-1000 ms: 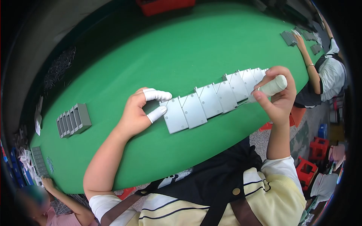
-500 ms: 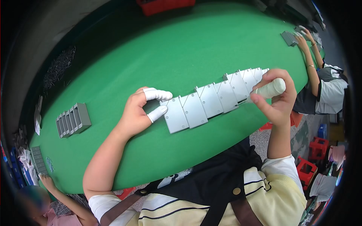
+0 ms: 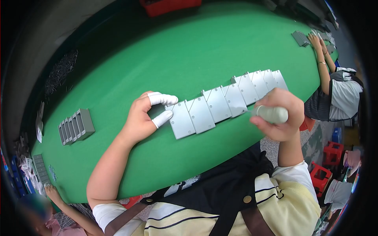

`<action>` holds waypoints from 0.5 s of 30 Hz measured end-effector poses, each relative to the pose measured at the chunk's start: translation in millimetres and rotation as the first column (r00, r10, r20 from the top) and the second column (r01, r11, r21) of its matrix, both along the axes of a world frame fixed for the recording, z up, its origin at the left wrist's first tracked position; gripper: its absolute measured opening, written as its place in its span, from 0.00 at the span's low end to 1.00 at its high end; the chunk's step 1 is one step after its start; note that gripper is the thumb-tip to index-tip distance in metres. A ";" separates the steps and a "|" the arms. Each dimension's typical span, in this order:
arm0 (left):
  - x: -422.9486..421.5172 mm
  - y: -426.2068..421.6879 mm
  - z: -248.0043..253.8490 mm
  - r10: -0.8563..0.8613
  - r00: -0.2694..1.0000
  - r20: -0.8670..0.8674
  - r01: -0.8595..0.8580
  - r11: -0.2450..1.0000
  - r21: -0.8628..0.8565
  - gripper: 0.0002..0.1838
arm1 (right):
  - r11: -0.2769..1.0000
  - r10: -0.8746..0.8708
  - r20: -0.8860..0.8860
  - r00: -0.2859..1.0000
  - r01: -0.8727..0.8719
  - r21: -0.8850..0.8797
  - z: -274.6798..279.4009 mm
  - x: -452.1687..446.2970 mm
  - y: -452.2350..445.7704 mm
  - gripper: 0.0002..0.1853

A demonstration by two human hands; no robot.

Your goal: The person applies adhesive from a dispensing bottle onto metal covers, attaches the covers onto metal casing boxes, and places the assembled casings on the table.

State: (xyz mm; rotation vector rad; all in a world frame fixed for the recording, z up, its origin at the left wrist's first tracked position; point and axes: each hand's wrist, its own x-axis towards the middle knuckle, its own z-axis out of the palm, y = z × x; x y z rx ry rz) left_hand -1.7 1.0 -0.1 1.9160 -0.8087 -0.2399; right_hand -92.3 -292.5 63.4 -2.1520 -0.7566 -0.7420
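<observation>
A row of several silver-grey metal boxes (image 3: 216, 105) with flat lids and corner screws slants across the green table in overlapping steps. My left hand (image 3: 142, 117), in white finger cots, pinches the left end box between thumb and fingers. My right hand (image 3: 284, 112) is wrapped around the pale handle of a screwdriver (image 3: 271, 114). Its thin shaft points left, and the tip is at the lower right corner of a box in the middle of the row. The hand partly covers the lower part of the boxes at the right.
A grey slotted stack of boxes (image 3: 76, 126) stands on the green table (image 3: 169, 51) to the left. Loose dark screws (image 3: 61, 72) lie at the far left. A red bin (image 3: 169, 6) is at the back. Co-workers' hands (image 3: 318, 41) handle grey parts at the right and lower left.
My right hand has moved slightly down and left with the screwdriver, which has tipped lower, uncovering the right end of the row. My left hand stays on the end box.
</observation>
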 end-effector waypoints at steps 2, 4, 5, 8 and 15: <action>-0.3 -0.1 -0.1 -0.002 1.000 -0.002 0.002 1.000 -0.002 0.14 | 0.996 -0.070 -0.007 0.997 0.071 0.062 -1.7 2.3 -1.0 0.19; 0.0 0.1 0.2 -0.010 1.000 -0.010 0.009 1.000 -0.003 0.14 | 0.972 -0.129 -0.198 0.972 0.163 0.169 1.3 1.7 1.4 0.19; -0.2 0.0 0.3 -0.008 1.000 -0.005 0.008 1.000 -0.003 0.14 | 0.953 -0.147 -0.293 0.945 0.215 0.215 3.4 1.4 2.2 0.20; -0.7 -0.1 0.2 -0.005 1.000 0.010 0.005 1.000 0.002 0.14 | 0.983 0.078 -0.318 0.945 -0.020 0.183 8.5 7.0 -6.4 0.22; -1.0 -0.1 1.4 -0.015 1.000 -0.010 0.016 1.000 0.018 0.13 | 0.983 0.178 -0.306 0.935 -0.157 0.091 12.0 12.4 -12.1 0.20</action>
